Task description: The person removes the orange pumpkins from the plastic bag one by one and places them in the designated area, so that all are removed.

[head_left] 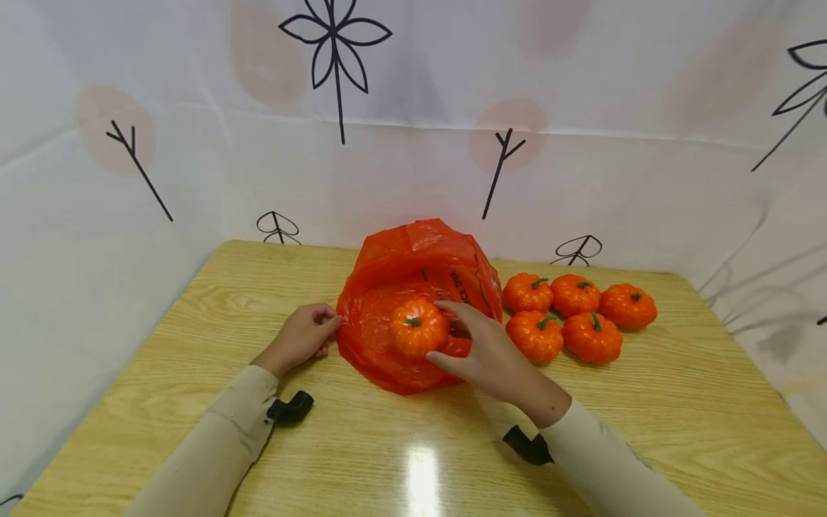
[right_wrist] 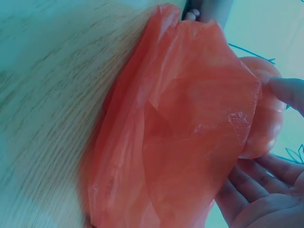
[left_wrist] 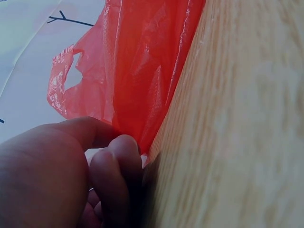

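A red plastic bag (head_left: 413, 240) stands on the table with its mouth spread wide and facing up. My left hand (head_left: 304, 337) pinches its left rim between thumb and index finger; in the left wrist view the fingertips (left_wrist: 124, 149) are at the bag's edge, close to the tabletop. Over the mouth, my right hand (head_left: 487, 352) holds a small orange toy pumpkin (head_left: 420, 329) with a green stem. The right wrist view shows the pumpkin (right_wrist: 266, 114) between the thumb and the fingers, partly behind the bag's raised side (right_wrist: 190, 123).
Several similar pumpkins (head_left: 593, 337) sit in two rows to the right of the bag on the wooden table (head_left: 362, 459). A white cloth (head_left: 413, 165) with drawn plants hangs behind the table's far edge. Black curved pieces (head_left: 291, 408) are at both wrists.
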### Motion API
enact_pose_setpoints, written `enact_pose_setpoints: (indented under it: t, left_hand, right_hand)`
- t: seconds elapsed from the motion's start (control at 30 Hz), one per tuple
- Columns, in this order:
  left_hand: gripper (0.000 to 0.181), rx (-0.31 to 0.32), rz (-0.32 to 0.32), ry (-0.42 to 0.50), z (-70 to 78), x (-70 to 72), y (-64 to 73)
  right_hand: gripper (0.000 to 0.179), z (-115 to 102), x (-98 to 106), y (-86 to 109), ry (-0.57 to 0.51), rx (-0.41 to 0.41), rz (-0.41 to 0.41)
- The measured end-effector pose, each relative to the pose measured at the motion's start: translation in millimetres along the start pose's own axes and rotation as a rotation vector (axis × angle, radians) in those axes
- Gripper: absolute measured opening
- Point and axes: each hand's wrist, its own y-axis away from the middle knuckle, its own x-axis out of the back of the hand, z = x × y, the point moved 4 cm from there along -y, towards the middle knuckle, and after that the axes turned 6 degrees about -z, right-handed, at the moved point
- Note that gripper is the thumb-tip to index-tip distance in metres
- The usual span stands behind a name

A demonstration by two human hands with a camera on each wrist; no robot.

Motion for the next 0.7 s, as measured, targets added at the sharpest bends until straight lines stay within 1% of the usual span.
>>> enact_pose_setpoints:
  t: [0.33, 0.5, 0.7]
  left_hand:
    - [0.022, -0.004, -0.008, -0.002, -0.4, -0.3, -0.3]
    - [0.022, -0.010, 0.001, -0.012, 0.3, -0.3, -0.3]
    - [0.021, -0.012, 0.005, -0.022, 0.7, 0.3, 0.4]
  right_hand:
    - [0.075, 2, 5, 9.3, 0.032, -0.005, 0.033]
    - [0.074, 5, 8, 14.5, 0.041, -0.013, 0.040]
    - [0.071, 8, 11, 20.3, 0.058, -0.001, 0.051]
